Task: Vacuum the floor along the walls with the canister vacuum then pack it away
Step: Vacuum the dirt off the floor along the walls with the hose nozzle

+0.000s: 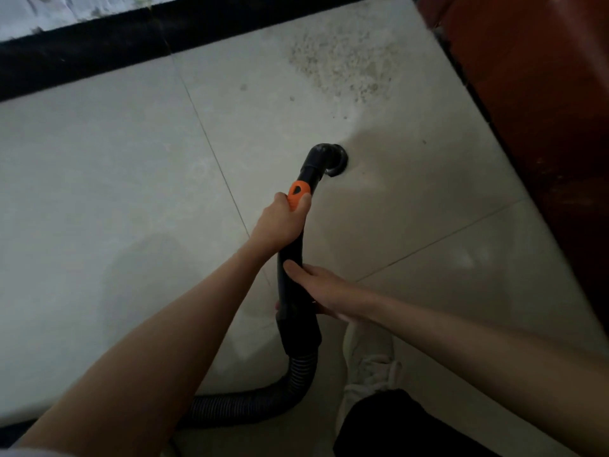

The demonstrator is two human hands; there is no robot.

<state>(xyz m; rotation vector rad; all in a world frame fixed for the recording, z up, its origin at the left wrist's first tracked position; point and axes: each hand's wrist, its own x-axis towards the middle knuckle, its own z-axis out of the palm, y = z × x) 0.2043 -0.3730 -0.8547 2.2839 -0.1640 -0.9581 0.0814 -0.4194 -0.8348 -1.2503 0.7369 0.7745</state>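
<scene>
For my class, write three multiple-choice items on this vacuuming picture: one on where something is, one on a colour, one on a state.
1. Where does the speckled dirt patch lie?
A. Beyond the nozzle, toward the wooden furniture
B. Under the shoe
C. On the black skirting

2. What colour is the collar on the handle?
A. Blue
B. Orange
C. Green

3. How is the vacuum handle held?
A. Left hand only
B. Lying loose on the floor
C. Both hands

Key: 1 A, the patch lies past the nozzle, near the wooden furniture. 2 B, the collar is orange. 3 C, the left hand grips near the collar and the right hand wraps the vacuum handle lower down.
</scene>
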